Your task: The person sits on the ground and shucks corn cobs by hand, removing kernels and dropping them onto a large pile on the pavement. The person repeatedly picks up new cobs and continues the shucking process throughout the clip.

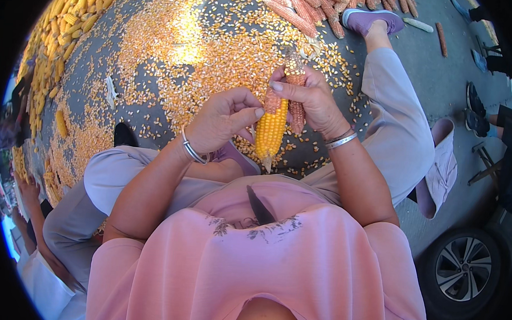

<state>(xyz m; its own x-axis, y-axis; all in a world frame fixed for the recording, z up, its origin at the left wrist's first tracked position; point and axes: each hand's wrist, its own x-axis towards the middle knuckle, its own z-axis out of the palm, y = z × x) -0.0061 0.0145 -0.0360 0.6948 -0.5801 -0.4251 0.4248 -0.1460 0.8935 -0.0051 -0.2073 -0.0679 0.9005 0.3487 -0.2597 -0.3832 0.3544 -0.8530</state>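
Grey floor point(416, 61) lies open right of the outstretched leg point(394, 95), one car wheel point(463, 268) beyond; loose kernels point(152, 36) spread ahead, bounded left by heaped yellow ears point(57, 36), at the top by bare cobs point(295, 16). One partly stripped ear point(270, 130) is between two hands: the right hand point(318, 102) grips it with at least one reddish cob point(296, 113); the left hand point(220, 116), loosely half-curled, has its thumb at the ear's edge.
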